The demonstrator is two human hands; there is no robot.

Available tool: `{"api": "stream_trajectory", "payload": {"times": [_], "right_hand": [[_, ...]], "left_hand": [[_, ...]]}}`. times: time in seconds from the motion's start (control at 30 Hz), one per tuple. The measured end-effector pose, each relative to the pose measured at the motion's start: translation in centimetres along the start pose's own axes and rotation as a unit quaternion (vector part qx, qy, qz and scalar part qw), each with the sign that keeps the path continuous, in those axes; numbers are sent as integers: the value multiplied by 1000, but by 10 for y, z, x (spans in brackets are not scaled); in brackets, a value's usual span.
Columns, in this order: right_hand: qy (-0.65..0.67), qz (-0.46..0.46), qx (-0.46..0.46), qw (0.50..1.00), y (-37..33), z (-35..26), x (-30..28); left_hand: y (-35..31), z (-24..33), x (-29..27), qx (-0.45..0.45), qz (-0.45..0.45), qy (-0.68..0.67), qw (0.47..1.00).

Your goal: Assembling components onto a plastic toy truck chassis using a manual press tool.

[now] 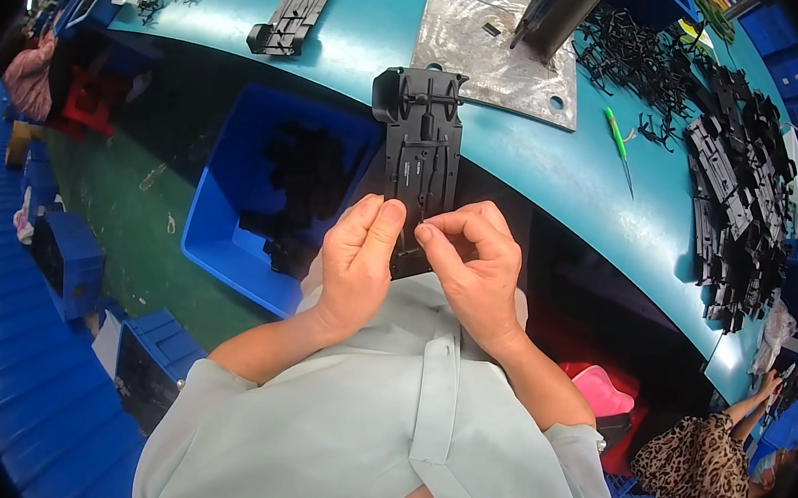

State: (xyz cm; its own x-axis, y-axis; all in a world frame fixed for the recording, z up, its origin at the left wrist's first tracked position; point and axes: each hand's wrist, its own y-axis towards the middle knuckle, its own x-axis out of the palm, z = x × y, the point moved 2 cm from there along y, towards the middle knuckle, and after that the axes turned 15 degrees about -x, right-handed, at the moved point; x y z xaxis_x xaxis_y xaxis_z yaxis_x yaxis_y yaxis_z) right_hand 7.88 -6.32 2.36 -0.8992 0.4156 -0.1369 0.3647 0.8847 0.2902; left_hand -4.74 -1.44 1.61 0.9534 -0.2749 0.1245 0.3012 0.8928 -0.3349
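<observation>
A long black plastic toy-car chassis (423, 150) points away from me, its far end over the edge of the teal table and its near end by my lap. My left hand (357, 262) is closed on its left side, thumb lying along the top face. At the right side of the chassis, my right hand (481, 268) has thumb and forefinger pinched together. Whatever the pinch holds, if anything, is too small or hidden to make out. Another black chassis (297, 7) lies on the table farther off to the left.
A metal plate with a post (494, 57) stands beyond the chassis. To its right are a green-handled screwdriver (616, 136), thin black parts (634, 56) and piled chassis (740, 195). A blue bin (216, 203) with black parts sits at left. Another person (700, 465) works at lower right.
</observation>
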Motion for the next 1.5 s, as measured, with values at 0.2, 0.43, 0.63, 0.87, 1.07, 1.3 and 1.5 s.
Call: {"api": "stream_trajectory", "payload": {"times": [0.2, 0.43, 0.63, 0.87, 1.07, 1.3, 1.5], "right_hand": [[-45, 30, -38, 998, -1, -2, 4], [-47, -5, -48, 998, -5, 1, 2], [-56, -4, -57, 997, -5, -3, 3], [-59, -20, -76, 995, -1, 1, 2], [-70, -8, -86, 994, -1, -1, 3], [-30, -17, -111, 993, -8, -11, -8], [241, 72, 86, 964, -12, 1, -11]], "left_hand": [[-2, -1, 2, -3, 12, -8, 1000], [-5, 1, -2, 6, -5, 7, 1000], [-10, 4, -2, 15, -5, 14, 1000], [-4, -3, -5, 53, -5, 37, 998], [-9, 10, -8, 79, -36, 81, 993], [-13, 28, -6, 198, -76, 291, 933], [8, 43, 0, 226, -195, 296, 907]]}}
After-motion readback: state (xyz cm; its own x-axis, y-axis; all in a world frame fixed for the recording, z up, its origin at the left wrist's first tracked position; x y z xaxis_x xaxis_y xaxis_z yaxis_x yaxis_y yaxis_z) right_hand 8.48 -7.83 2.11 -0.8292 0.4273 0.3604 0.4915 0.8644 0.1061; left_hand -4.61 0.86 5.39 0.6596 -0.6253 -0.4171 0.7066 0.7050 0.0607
